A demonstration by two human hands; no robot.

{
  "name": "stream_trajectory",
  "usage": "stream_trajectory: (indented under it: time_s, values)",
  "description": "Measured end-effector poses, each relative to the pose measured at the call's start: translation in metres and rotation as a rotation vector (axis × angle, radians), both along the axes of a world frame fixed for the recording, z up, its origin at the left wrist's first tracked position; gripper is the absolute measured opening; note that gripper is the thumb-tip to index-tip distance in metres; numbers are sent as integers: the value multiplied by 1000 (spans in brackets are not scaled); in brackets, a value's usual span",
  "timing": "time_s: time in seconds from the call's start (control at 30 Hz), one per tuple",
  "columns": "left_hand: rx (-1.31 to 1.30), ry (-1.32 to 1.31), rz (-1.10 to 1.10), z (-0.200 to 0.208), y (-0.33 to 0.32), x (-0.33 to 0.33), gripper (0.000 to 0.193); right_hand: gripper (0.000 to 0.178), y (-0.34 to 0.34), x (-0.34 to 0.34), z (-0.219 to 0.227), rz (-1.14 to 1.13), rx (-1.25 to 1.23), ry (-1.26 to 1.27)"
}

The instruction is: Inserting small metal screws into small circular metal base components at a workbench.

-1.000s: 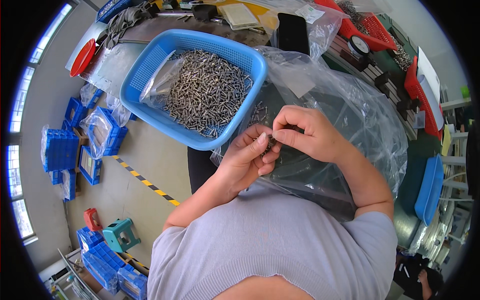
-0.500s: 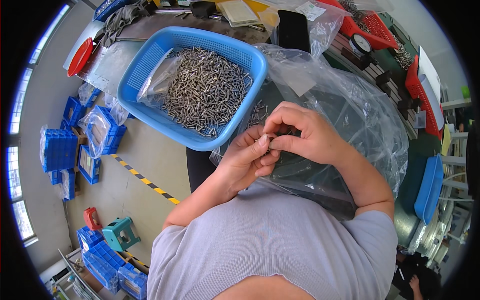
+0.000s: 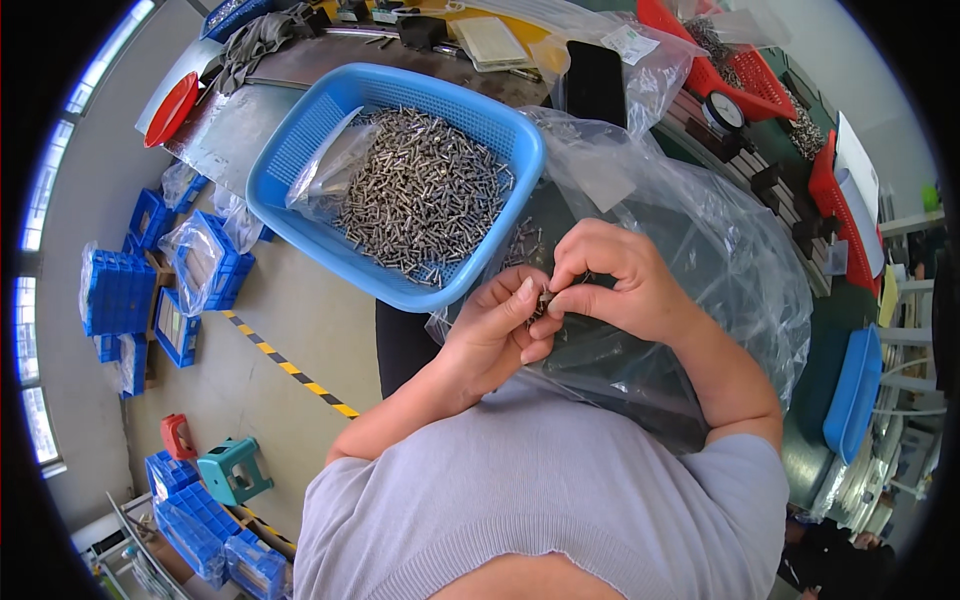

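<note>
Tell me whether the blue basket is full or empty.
Partly full: the blue basket holds a heap of small metal screws over its middle and right, while mesh floor shows bare at the left.

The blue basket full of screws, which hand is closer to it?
Left. The left hand is right beside the near rim of the blue basket, almost touching it. The right hand is farther off to the right, over the clear plastic bag.
</note>
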State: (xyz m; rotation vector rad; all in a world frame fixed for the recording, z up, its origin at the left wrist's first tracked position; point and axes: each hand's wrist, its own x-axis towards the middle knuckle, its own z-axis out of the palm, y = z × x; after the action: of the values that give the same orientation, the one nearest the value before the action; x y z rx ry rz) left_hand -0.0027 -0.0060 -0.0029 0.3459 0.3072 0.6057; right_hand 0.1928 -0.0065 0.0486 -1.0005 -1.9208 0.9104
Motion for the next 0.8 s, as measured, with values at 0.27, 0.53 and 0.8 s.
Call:
stream_trajectory:
  time_s: [0.27, 0.53, 0.8]
  values:
    - [0, 25, -6, 4, 1, 1, 24, 14, 1, -5, 4, -74, 227, -134]
    - [17, -58, -5, 2, 3, 3, 19, 30, 16, 2, -24, -263, 286, -429]
    - [-12, -61, -14, 4, 3, 2, 19, 24, 20, 7, -33, -226, 361, -474]
